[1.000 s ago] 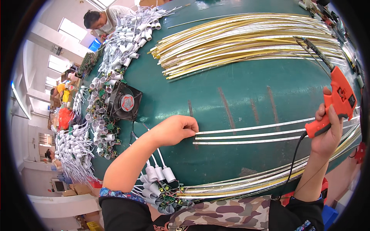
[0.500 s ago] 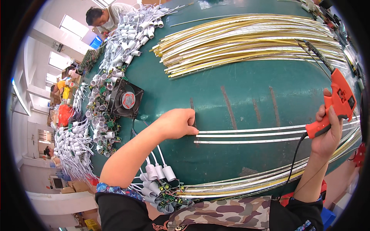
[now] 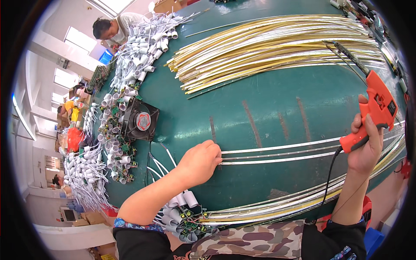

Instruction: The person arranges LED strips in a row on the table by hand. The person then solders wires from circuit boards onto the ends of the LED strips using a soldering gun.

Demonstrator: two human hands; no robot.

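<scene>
My left hand (image 3: 200, 161) rests on the green table (image 3: 268, 108), its fingertips pinching the left ends of three thin white strips (image 3: 294, 151) that run to the right. My right hand (image 3: 365, 147) grips an orange soldering gun (image 3: 376, 110) by its handle, raised at the right edge with its long tip pointing up and away from me. A black cord (image 3: 329, 177) hangs down from the gun's handle. Just below my left forearm lies a cluster of white tube connectors with small circuit boards (image 3: 184, 214).
A big bundle of yellow and white strips (image 3: 277, 47) lies across the far side, another bundle (image 3: 312, 201) along the near edge. A black fan (image 3: 139, 121) sits among heaps of white connectors and wires (image 3: 112, 138) at the left. A person (image 3: 113, 27) works at the far end.
My left hand has slid slightly right to the strip ends. The right hand and soldering gun have hardly moved.
</scene>
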